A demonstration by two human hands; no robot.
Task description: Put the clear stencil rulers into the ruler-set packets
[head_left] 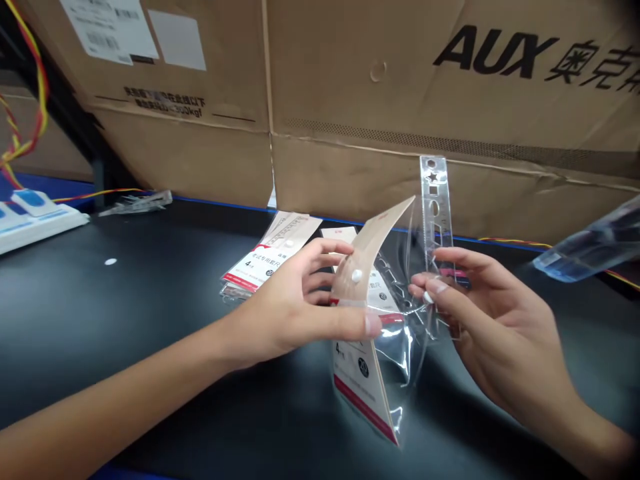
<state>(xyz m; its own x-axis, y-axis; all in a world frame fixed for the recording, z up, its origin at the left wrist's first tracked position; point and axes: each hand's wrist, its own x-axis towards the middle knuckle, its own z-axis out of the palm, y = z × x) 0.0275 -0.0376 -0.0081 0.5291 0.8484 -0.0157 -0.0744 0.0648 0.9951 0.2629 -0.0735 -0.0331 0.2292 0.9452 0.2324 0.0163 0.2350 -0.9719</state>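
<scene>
My left hand [310, 300] grips a clear plastic pouch [407, 360] with a printed card [350, 373] inside, thumb across its front and fingers behind. A white snap button [357, 275] sits on the pouch near those fingers. The pouch stands tilted with its clear side bowed away from the card. My right hand [500, 333] pinches a clear ruler [435, 193] with cut-out shapes, held upright beside the pouch. A small white button shows at my right fingertips, by the pouch's clear flap. Behind the pouch lies another carded pack [340, 233], partly hidden.
A stack of carded ruler packs [255, 267] lies left of centre on the black table [125, 320]. Beyond stands a large cardboard box [345, 73]. A power strip [40, 217], a white dot [111, 262] and crumpled plastic [137, 202] are at left; a clear bluish plastic item [590, 243] is right.
</scene>
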